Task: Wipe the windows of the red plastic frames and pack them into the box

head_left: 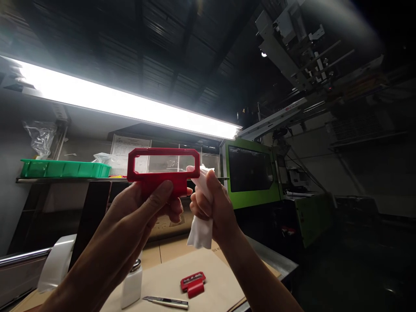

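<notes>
My left hand (pixel 149 208) grips a red plastic frame (pixel 162 177) by its lower block, holding it up in front of the lamp. The frame has a long window with chamfered corners, and a clear pane seems to fill it. A white cloth or tissue (pixel 200 232) is bunched in my right hand (pixel 216 203), with its lower end hanging down. The right fingertips and cloth meet the frame's right end. On the cardboard below lies a second, smaller-looking red part (pixel 194 284). Near it are a utility knife (pixel 166 302) and a white pump bottle (pixel 132 284).
A bright tube lamp (pixel 130 106) hangs above a shelf with a green tray (pixel 65 169), plastic bags and a posted sheet. A roll of clear film (pixel 58 262) stands at lower left. Cardboard (pixel 156 277) covers the bench. To the right is a green machine (pixel 253 173).
</notes>
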